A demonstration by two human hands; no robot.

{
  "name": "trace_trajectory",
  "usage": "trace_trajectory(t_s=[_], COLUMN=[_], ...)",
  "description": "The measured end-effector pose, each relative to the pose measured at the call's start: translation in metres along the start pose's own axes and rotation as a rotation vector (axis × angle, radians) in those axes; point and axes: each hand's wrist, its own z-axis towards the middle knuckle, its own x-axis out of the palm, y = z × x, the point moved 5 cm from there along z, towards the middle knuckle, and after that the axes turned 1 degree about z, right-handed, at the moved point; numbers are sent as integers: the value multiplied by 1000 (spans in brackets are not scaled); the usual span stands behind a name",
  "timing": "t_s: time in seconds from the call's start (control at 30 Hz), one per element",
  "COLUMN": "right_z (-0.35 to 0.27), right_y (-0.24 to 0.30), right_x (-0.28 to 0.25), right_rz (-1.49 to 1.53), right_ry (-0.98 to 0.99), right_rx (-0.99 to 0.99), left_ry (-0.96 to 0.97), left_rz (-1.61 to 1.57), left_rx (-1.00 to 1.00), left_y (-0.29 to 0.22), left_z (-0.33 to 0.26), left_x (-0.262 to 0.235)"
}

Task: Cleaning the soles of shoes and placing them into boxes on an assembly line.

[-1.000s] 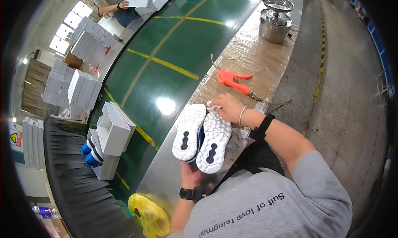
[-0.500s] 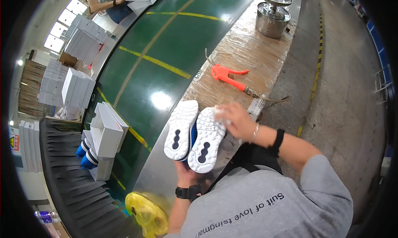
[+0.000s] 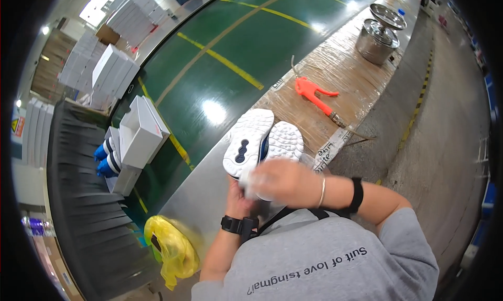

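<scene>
A pair of shoes is held soles up over the near bench edge. The left shoe [image 3: 248, 136] shows a white patterned sole with a dark inset. Beside it, the right shoe [image 3: 285, 139] has its heel end covered by my right hand [image 3: 285, 182]. That hand is blurred, fingers closed on a small white wad [image 3: 247, 181], perhaps cloth or tissue, at the heels. My left hand [image 3: 238, 200] grips the pair from underneath at the heel end; its fingers are mostly hidden. Some blue upper shows between the soles.
An orange air blow gun [image 3: 315, 96] lies on the film-wrapped cardboard [image 3: 356, 81], short of a metal pot [image 3: 376, 41]. Across the green conveyor belt [image 3: 204, 81] stands an open white shoebox [image 3: 139, 127] near blue-and-white shoes [image 3: 108, 158]. A yellow plastic bag [image 3: 173, 248] sits at lower left.
My right hand has moved with the white wad from the right shoe's toe end down to the heels. My left hand still holds the pair. The whole view has shifted.
</scene>
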Motion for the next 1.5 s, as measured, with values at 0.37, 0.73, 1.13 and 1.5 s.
trace_trajectory(t_s=[0.37,0.73,1.13,1.5], right_z=[13,38,79,-15], right_y=[-84,-206,-85,-206], right_x=[-23,4,39,-24], right_rz=[-200,-178,-53,-41], right_ry=[-35,208,463,158], right_rx=[316,455,26,692], left_ry=[-45,-57,58,-58], left_rz=[-324,-153,-111,96], left_rx=[-173,-202,-227,15], left_y=[10,15,7,-33], left_z=[20,15,12,10], left_x=[12,23,33,46])
